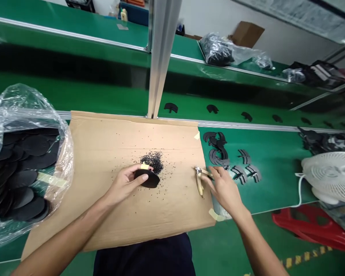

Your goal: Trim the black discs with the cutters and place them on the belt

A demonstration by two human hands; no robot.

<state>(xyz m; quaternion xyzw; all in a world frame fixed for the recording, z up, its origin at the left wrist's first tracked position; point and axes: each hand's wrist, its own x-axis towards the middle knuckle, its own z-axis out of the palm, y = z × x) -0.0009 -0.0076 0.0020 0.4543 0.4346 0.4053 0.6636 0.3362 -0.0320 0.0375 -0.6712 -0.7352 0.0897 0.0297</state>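
My left hand (126,184) is closed on a thin black disc (150,178), with the thumb on top and the fingers beneath. Yellow tape (144,166) wraps one of its fingertips. Spread over the cardboard sheet (103,214) just beyond the disc is a pile of tiny black bits (156,161). To the right, side-cutting nippers (199,184) with cream handles lie with the handles apart. My right hand (225,191) has one handle between its thumb and fingers. Behind it on the green table are curved black pieces (218,155) and smaller ribbed black pieces (240,174).
At the left, a clear plastic bag (64,153) holds many black discs. A white fan (330,176) stands at the right, beside a black heap (324,140). A metal post (161,57) rises behind the cardboard. Black pieces (171,107) lie in a row beyond.
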